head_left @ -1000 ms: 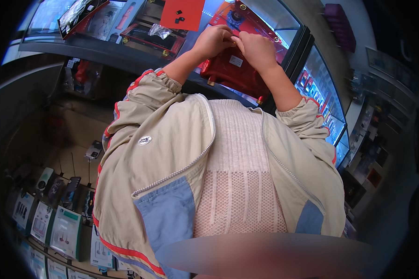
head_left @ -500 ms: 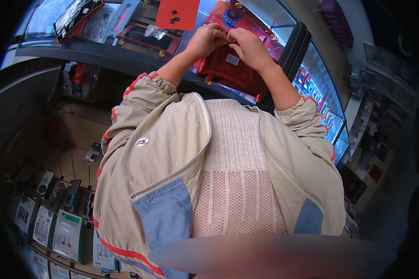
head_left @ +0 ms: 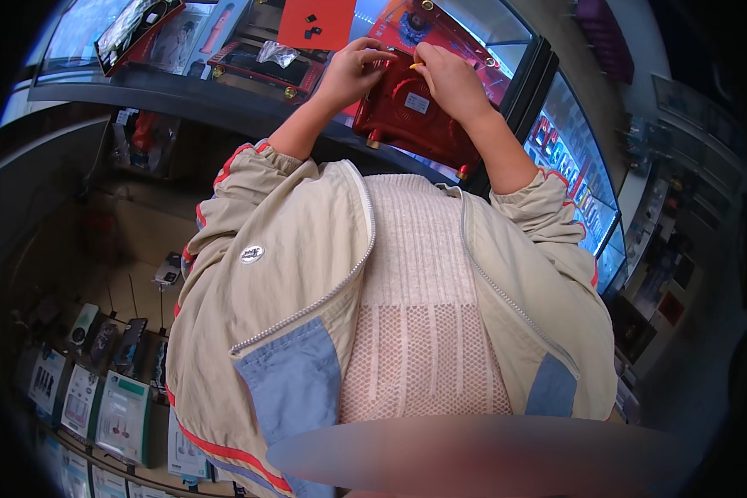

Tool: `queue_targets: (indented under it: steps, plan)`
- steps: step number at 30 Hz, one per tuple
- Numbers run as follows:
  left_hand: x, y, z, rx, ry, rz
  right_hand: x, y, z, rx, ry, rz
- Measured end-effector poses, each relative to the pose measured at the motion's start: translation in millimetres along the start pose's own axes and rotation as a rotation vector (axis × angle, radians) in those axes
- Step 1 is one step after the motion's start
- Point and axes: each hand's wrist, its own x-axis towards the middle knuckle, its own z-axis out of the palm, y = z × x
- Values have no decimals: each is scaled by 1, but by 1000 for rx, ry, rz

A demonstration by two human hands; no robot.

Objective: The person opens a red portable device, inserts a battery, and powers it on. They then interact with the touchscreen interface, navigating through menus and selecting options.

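- Red box [head_left: 407, 116] near the top middle of the frame, resting on a glass counter [head_left: 506, 33].
- Left hand [head_left: 353, 70] gripping the box's upper left edge.
- Right hand [head_left: 448, 79] pinching a small yellow bit [head_left: 417, 65] at the box's top.
- Red card [head_left: 315, 21] just left, at the top edge.

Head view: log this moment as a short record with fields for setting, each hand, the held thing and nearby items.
setting: glass counter in a shop
left hand: grips the left edge of the red device
right hand: on the device's top, pinching a small orange part
red device: tilted, held above the counter edge
nearby: red sheet with small black bits, clear bag
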Motion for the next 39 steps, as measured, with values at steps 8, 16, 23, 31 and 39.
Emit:
queue_targets:
  steps: [8, 16, 23, 31, 39]
  plan:
    - [4, 3, 9, 113, -39, 81, 4, -1, -4, 54, -57, -84]
    - [18, 1, 16, 176, -25, 161, 2, 3, -9, 92, -20, -179]
    - [15, 2, 19, 138, -11, 128, 3, -14, -14, -293, -95, 136]
    - [8, 2, 12, 41, 41, 143, 1, -1, -1, -63, 6, -61]
    - [9, 6, 20, 121, 19, 91, 2, -4, -7, -7, -34, -63]
